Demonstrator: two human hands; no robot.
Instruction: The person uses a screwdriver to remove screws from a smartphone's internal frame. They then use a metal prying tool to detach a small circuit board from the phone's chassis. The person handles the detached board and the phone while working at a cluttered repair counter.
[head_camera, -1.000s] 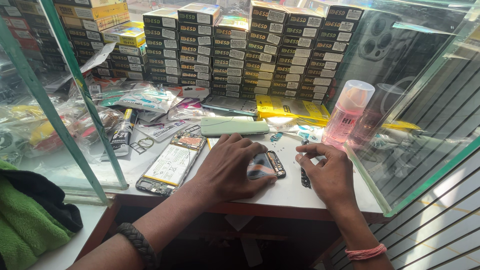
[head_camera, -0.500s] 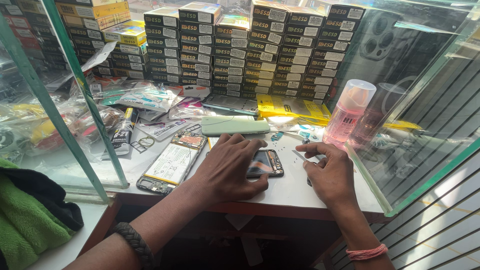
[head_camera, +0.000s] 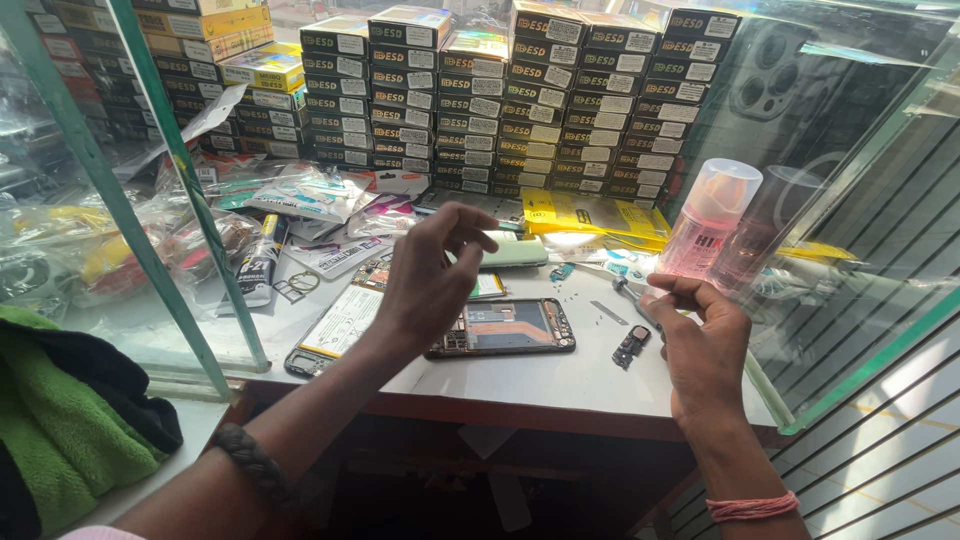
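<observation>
An opened phone (head_camera: 500, 328) lies flat on the white counter (head_camera: 600, 375) with its insides showing. My left hand (head_camera: 430, 275) hovers just above its left end, fingers curled and thumb close to the forefinger; whether it pinches anything is unclear. My right hand (head_camera: 700, 345) is to the right of the phone, fingertips pinched on a thin metal screwdriver (head_camera: 625, 290) that points left. A small black phone part (head_camera: 632, 347) lies on the counter between the phone and my right hand.
A second opened phone with a pale battery (head_camera: 335, 328) lies at the left. Behind are a green case (head_camera: 512, 250), yellow packets (head_camera: 595, 212), a pink spray bottle (head_camera: 710, 215), a glue tube (head_camera: 262, 262) and stacked boxes (head_camera: 480, 100). Glass panes stand on both sides. A green cloth (head_camera: 50, 430) lies at the lower left.
My left hand has lifted off the opened phone, uncovering it. My right hand has risen from the counter with the tool pinched in its fingers.
</observation>
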